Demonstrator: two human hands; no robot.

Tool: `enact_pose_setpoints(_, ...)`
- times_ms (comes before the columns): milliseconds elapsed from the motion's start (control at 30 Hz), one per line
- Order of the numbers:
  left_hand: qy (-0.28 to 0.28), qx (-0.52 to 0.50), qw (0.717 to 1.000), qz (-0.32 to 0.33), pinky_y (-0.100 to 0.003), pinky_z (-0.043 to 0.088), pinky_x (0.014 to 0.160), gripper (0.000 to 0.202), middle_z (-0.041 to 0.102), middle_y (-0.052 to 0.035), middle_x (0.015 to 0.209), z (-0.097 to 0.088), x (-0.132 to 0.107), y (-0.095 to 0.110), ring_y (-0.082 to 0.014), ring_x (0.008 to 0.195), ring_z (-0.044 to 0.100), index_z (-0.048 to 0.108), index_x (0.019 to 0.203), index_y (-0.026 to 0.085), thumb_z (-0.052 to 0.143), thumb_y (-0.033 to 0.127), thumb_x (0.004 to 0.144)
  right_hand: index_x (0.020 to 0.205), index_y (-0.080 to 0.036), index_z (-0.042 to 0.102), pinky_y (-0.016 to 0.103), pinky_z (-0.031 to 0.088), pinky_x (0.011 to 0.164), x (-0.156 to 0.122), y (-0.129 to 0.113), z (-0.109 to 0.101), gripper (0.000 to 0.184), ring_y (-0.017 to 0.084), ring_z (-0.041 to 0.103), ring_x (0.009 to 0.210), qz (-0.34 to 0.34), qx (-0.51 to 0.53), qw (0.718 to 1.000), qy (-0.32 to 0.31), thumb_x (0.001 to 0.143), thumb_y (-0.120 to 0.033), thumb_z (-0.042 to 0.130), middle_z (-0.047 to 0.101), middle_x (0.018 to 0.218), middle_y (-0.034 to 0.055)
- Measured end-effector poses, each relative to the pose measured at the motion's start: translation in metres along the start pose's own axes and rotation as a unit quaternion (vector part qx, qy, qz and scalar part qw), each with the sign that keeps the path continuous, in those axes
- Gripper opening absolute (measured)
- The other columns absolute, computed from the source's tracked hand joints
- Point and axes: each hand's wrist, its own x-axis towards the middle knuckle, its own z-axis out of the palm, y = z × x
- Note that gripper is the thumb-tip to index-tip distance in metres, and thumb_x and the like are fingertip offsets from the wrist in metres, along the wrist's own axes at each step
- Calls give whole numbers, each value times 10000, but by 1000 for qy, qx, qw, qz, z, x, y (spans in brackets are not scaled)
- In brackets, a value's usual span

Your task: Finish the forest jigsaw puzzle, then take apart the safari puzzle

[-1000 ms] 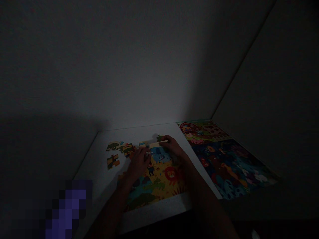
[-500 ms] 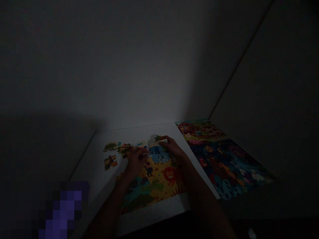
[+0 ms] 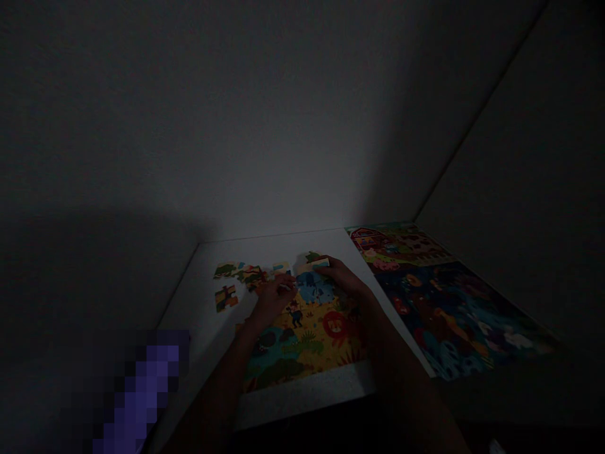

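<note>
A partly joined jigsaw puzzle (image 3: 307, 347) with a lion, an elephant and a crocodile lies on the white table. Over its upper right part is my right hand (image 3: 343, 275), fingers closed on a pale puzzle piece (image 3: 321, 263) with a blue patch. My left hand (image 3: 276, 296) rests at the puzzle's upper left edge, fingers curled together; what they hold, if anything, is too dark to make out. Just beyond the right fingertips lies a piece with green on it (image 3: 312, 256). Beyond the left hand sits a pale and blue piece (image 3: 281, 267).
Left of the puzzle are a loose tree piece (image 3: 227, 297) and a cluster of green and brown pieces (image 3: 229, 270). At the right lie a farm picture (image 3: 401, 246) and a dark, colourful picture (image 3: 454, 315). A wall (image 3: 283, 157) borders the table's far edge.
The view has shifted, so the scene sits farther right. The piece in my right hand now shows more of its pale and blue face. My left hand stays by the puzzle's upper left edge.
</note>
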Motion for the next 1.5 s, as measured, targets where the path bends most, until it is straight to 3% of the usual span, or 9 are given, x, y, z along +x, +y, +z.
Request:
enact_pose_setpoints(200,-3,5,1000,6,-272,564,649,213,665,-30,918,4,-1,-1,-152,747,648,655,942,196,593,304,769,992,-190,651,330,525,765,10,16,-3,309,196,643,859,-73,-110,987,87,689,-253,647,723,960,34)
enact_pose_setpoints(400,-7,21,1000,2,-297,585,698,271,680,-60,1105,9,-4,2,-196,886,673,677,1010,204,614,328,777,1052,-205,632,288,503,697,11,22,-1,346,177,622,805,-112,-135,981,88,715,-280,655,705,939,17)
enact_pose_setpoints(600,-26,-18,999,-31,-300,592,700,361,667,-80,1176,6,-5,1,-212,929,681,676,1088,205,657,352,759,927,-210,651,275,497,672,13,15,-3,292,174,626,791,-73,-38,993,82,655,-304,693,702,917,10)
enact_pose_setpoints(767,-21,-29,999,-23,-300,592,691,329,687,-74,1085,4,-2,0,-206,886,684,695,1018,197,670,375,742,962,-214,666,271,466,617,11,12,-1,345,161,615,703,-4,22,996,88,634,-313,699,696,840,1)
enact_pose_setpoints(867,-13,-16,999,-25,-293,583,664,335,697,-65,1000,6,-1,0,-191,810,683,695,1024,193,660,376,745,963,-214,668,277,457,641,10,12,1,350,156,610,713,-12,31,995,94,642,-347,708,696,855,4)
enact_pose_setpoints(1167,-20,1,999,-48,-327,581,664,332,695,-43,893,8,-3,8,-172,665,670,692,1047,181,646,342,760,1007,-182,620,306,478,667,19,22,-10,389,188,624,756,-70,-87,975,190,677,-385,586,679,884,42)
enact_pose_setpoints(1333,-22,-17,999,-26,-325,589,691,324,706,-54,936,8,-2,5,-200,795,685,700,1013,197,668,382,749,1014,-189,628,322,491,741,21,27,-13,342,205,631,839,-89,-163,957,225,707,-321,553,690,951,55)
enact_pose_setpoints(1500,-18,-32,999,-8,-340,602,729,332,716,-61,1054,7,-2,4,-220,903,687,718,1000,211,682,409,736,991,-204,672,375,454,929,21,28,-14,301,241,598,1034,-103,-238,931,256,708,-208,571,681,1057,79)
